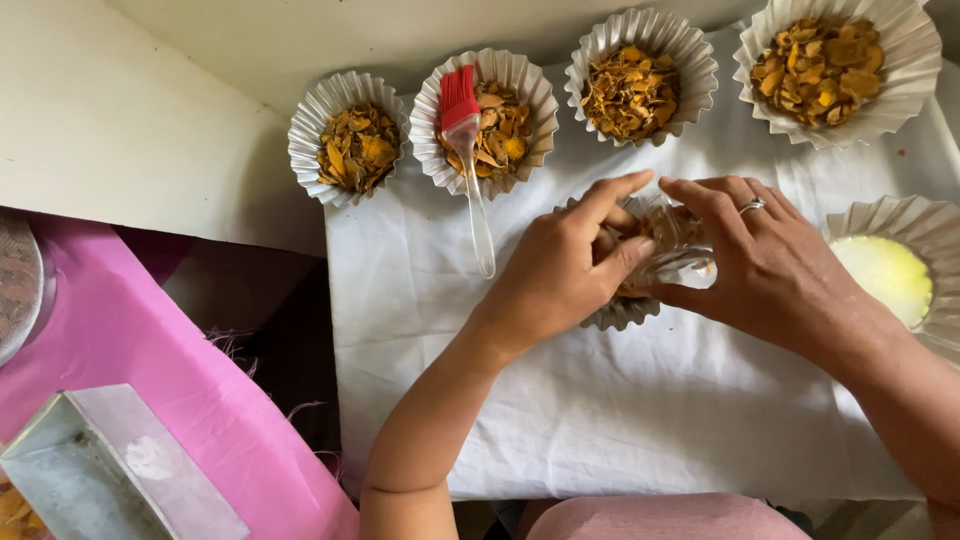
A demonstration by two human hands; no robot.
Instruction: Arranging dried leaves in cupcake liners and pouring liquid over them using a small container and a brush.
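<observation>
My left hand (565,265) and my right hand (765,260) close together around a small clear plastic bag or wrapper (678,245) with orange-brown flakes inside, held just above a fluted foil cup (622,312) on a white cloth (620,420). That cup is mostly hidden under my hands. A ring sits on a finger of my right hand. Along the back stand several fluted foil cups filled with orange-yellow flakes: (353,140), (520,85), (640,80), (905,60). A brush with red silicone bristles and a clear handle (468,150) leans in the second cup.
A foil cup with pale yellow fat (885,275) stands at the right edge. On the left lie a pink cloth (130,340), a rectangular metal tin (110,470) and a round mesh sieve (15,280). A pale board (120,120) lies at the back left.
</observation>
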